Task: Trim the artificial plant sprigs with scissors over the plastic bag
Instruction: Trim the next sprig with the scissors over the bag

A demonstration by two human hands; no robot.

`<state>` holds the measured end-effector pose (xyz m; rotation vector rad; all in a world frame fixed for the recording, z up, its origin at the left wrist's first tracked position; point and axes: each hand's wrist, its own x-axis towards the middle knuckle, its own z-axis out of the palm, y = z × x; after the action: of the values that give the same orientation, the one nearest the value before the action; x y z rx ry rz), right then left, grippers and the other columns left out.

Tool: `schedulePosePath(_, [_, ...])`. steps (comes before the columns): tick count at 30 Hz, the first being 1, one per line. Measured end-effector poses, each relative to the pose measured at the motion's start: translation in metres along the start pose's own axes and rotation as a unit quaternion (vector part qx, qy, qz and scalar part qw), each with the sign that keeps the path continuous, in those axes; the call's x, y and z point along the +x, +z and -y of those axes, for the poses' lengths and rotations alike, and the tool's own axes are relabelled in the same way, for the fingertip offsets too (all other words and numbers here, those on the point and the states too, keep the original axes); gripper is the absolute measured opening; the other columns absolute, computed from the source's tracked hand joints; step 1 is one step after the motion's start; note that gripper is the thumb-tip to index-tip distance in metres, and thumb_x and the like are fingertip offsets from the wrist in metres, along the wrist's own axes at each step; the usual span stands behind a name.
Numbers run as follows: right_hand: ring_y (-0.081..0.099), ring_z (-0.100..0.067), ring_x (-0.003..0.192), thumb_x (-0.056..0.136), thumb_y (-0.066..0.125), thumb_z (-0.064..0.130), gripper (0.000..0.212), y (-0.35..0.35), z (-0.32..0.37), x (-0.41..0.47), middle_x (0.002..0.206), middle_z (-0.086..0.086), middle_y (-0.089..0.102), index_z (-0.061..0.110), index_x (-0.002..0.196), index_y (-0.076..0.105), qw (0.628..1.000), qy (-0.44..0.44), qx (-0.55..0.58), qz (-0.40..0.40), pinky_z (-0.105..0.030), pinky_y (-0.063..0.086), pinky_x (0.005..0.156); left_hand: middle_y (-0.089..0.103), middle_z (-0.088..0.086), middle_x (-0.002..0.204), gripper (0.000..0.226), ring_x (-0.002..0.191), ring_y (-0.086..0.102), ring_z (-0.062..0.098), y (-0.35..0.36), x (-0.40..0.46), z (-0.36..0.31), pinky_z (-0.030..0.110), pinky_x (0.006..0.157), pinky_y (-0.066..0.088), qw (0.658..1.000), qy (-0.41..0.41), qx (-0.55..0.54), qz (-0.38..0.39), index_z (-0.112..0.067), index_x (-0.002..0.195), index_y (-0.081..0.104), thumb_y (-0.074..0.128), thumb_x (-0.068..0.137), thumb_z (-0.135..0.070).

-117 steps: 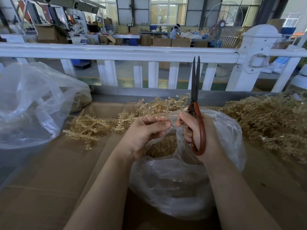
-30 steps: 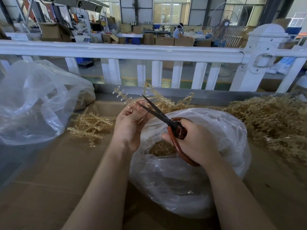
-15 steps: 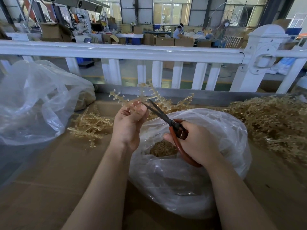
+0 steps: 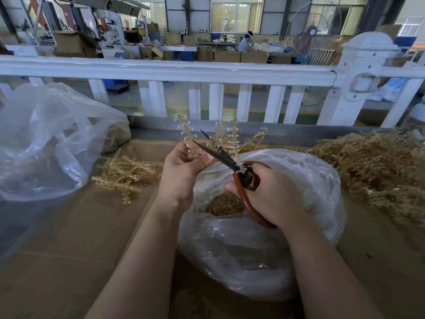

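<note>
Left hand: fingers curled, pinching sprig at base, sprig upright above bag. Right hand: gripping red handles of scissors, blades parted, pointing up-left, straddling sprig stem just beside left fingertips. Bag: clear plastic, mouth open beneath both hands, tan trimmings inside. Loose sprigs on cardboard, left of left hand. Large heap at right, well apart from bag mouth. Second bag far left. White railing behind.
</note>
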<state>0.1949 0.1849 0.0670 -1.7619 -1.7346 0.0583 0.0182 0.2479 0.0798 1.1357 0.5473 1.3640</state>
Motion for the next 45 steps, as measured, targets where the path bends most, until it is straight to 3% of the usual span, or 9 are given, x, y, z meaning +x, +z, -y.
schedulePosePath(7, [0.058, 0.001, 0.073, 0.061, 0.030, 0.097, 0.079, 0.0008, 0.0001, -0.0005, 0.077, 0.017, 0.064, 0.033, 0.094, 0.063, 1.000, -0.006, -0.021, -0.016, -0.013, 0.038, 0.061, 0.073, 0.004, 0.082, 0.018, 0.084, 0.070, 0.018, 0.0012, -0.0011, -0.0023, 0.028, 0.084, 0.056, 0.999, -0.034, -0.035, 0.023, -0.003, 0.088, 0.062, 0.068, 0.072, 0.001])
schedulePosePath(10, [0.057, 0.002, 0.072, 0.064, 0.032, 0.095, 0.076, -0.0002, 0.0010, -0.0008, 0.077, 0.018, 0.064, 0.033, 0.095, 0.065, 1.000, -0.015, -0.018, -0.018, -0.011, 0.036, 0.060, 0.073, 0.003, 0.082, 0.019, 0.086, 0.069, 0.017, 0.0002, -0.0001, -0.0025, 0.029, 0.088, 0.055, 0.997, -0.045, -0.046, 0.032, -0.006, 0.088, 0.064, 0.069, 0.070, -0.001])
schedulePosePath(14, [0.060, -0.001, 0.077, 0.067, 0.042, 0.093, 0.070, 0.0013, 0.0000, 0.0004, 0.080, 0.020, 0.064, 0.035, 0.099, 0.065, 1.000, -0.006, 0.010, 0.002, -0.017, 0.045, 0.066, 0.071, 0.004, 0.083, 0.020, 0.088, 0.068, 0.018, -0.0006, 0.0010, -0.0023, 0.030, 0.093, 0.054, 0.997, -0.049, -0.049, 0.035, -0.006, 0.088, 0.061, 0.069, 0.071, -0.001])
schedulePosePath(18, [0.060, -0.001, 0.078, 0.061, 0.035, 0.100, 0.082, 0.0033, 0.0002, 0.0007, 0.083, 0.018, 0.067, 0.034, 0.100, 0.066, 1.000, -0.001, 0.018, 0.001, -0.020, 0.049, 0.068, 0.066, 0.010, 0.089, 0.024, 0.091, 0.066, 0.021, -0.0012, 0.0014, -0.0019, 0.035, 0.100, 0.051, 0.997, -0.054, -0.052, 0.032, -0.004, 0.092, 0.059, 0.069, 0.071, -0.001])
schedulePosePath(21, [0.055, 0.004, 0.071, 0.058, 0.023, 0.103, 0.089, 0.0036, 0.0002, 0.0016, 0.079, 0.020, 0.064, 0.035, 0.099, 0.064, 1.000, -0.004, 0.001, -0.017, -0.011, 0.037, 0.060, 0.066, 0.010, 0.089, 0.024, 0.090, 0.066, 0.021, -0.0008, 0.0017, -0.0019, 0.035, 0.099, 0.052, 0.997, -0.052, -0.053, 0.029, -0.003, 0.092, 0.058, 0.068, 0.070, 0.000])
schedulePosePath(24, [0.053, 0.005, 0.068, 0.060, 0.028, 0.102, 0.085, 0.0040, -0.0007, 0.0021, 0.078, 0.020, 0.064, 0.034, 0.098, 0.065, 1.000, -0.002, -0.017, -0.026, -0.009, 0.032, 0.058, 0.068, 0.007, 0.085, 0.025, 0.088, 0.066, 0.020, 0.0001, 0.0014, -0.0019, 0.031, 0.094, 0.054, 0.997, -0.051, -0.054, 0.026, -0.003, 0.092, 0.058, 0.068, 0.069, 0.001])
schedulePosePath(35, [0.052, 0.001, 0.074, 0.065, 0.043, 0.093, 0.081, 0.0000, 0.0014, 0.0009, 0.086, 0.025, 0.057, 0.033, 0.113, 0.067, 1.000, 0.004, -0.005, -0.010, -0.009, 0.030, 0.060, 0.067, 0.008, 0.091, 0.025, 0.090, 0.066, 0.019, 0.0030, 0.0000, -0.0033, 0.028, 0.093, 0.053, 0.994, -0.074, -0.077, 0.021, -0.006, 0.093, 0.060, 0.066, 0.070, 0.000])
schedulePosePath(39, [0.049, 0.006, 0.069, 0.064, 0.043, 0.093, 0.081, 0.0001, 0.0023, 0.0007, 0.086, 0.023, 0.060, 0.031, 0.110, 0.068, 1.000, 0.001, 0.009, -0.002, -0.008, 0.031, 0.060, 0.067, 0.008, 0.091, 0.026, 0.090, 0.066, 0.019, 0.0028, 0.0001, -0.0032, 0.027, 0.092, 0.054, 0.994, -0.074, -0.080, 0.020, -0.006, 0.094, 0.059, 0.066, 0.069, 0.000])
schedulePosePath(45, [0.057, -0.003, 0.079, 0.056, 0.030, 0.100, 0.095, 0.0022, 0.0004, 0.0010, 0.094, 0.018, 0.070, 0.033, 0.113, 0.067, 1.000, 0.000, 0.010, -0.009, -0.010, 0.035, 0.063, 0.069, 0.005, 0.087, 0.024, 0.085, 0.067, 0.016, 0.0018, -0.0003, -0.0035, 0.026, 0.088, 0.055, 0.993, -0.083, -0.084, 0.019, -0.008, 0.091, 0.060, 0.067, 0.069, 0.001])
